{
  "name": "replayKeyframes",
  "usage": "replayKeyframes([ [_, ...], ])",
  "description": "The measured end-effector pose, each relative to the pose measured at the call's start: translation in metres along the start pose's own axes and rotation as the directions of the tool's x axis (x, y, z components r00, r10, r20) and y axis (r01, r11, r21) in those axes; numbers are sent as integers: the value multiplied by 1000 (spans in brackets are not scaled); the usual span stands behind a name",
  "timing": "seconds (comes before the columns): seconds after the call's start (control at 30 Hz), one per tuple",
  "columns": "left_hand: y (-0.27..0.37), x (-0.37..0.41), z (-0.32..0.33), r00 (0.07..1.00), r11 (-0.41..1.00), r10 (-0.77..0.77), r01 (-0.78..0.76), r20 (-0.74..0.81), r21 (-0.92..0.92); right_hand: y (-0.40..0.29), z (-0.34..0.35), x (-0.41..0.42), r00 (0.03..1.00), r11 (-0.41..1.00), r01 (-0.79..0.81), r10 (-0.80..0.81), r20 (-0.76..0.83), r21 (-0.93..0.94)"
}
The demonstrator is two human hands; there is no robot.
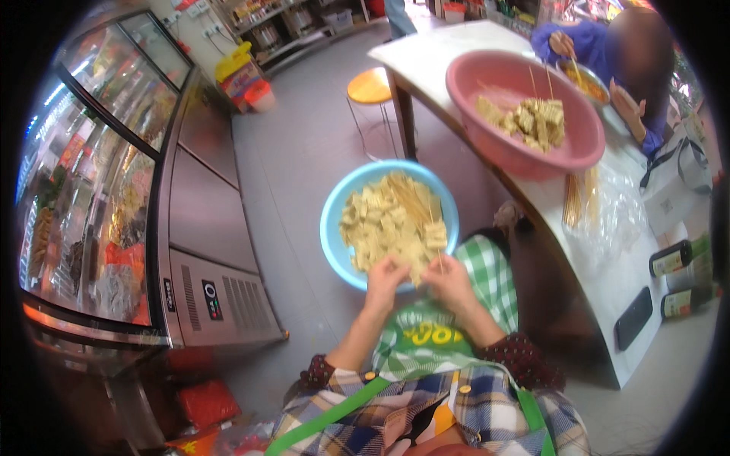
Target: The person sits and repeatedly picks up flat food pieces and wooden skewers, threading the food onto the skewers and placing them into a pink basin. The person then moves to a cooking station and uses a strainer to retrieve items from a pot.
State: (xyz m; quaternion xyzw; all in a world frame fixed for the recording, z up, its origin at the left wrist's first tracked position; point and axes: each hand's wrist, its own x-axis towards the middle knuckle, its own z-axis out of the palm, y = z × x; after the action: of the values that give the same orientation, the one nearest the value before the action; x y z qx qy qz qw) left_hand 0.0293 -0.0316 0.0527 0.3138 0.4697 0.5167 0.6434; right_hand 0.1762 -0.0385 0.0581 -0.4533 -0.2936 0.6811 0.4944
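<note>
A light-blue plastic basin [332,251] sits in front of me, full of pale folded tofu-skin pieces [370,211] with a bundle of thin wooden skewers [412,196] lying on them. Over its near rim, my left hand [389,276] pinches a tofu-skin piece that reaches across to my right hand [447,279]. My right hand also holds an upright skewer threaded with folded pieces [436,234]. On the table at the right, a pink plastic basin [513,157] contains several skewered pieces [536,119].
The white table [593,256] carries more skewers [572,199], a clear plastic bag [619,211], bottles [670,259] and a black phone [633,318]. A person in purple [593,43] sits across it with a bowl. A stool [369,86] stands ahead; a glass-fronted display fridge [211,222] is at left.
</note>
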Motion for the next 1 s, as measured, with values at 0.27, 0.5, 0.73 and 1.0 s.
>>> replayKeyframes([
  [0.27,5,-29,11,994,1000,-25,23,105,21,-9,13,-33,988,986,148,-151,42,73],
  [0.5,13,-44,9,993,988,-31,48,113,-145,-10,21,-32,933,915,351,-359,-6,-198],
  [0.73,15,-60,4,986,993,76,-88,149,77,-8,20,-44,974,958,225,-228,-1,-179],
  [1.0,9,-65,-1,956,958,275,-281,98,60,-18,26,-59,979,964,194,-179,95,-180],
])
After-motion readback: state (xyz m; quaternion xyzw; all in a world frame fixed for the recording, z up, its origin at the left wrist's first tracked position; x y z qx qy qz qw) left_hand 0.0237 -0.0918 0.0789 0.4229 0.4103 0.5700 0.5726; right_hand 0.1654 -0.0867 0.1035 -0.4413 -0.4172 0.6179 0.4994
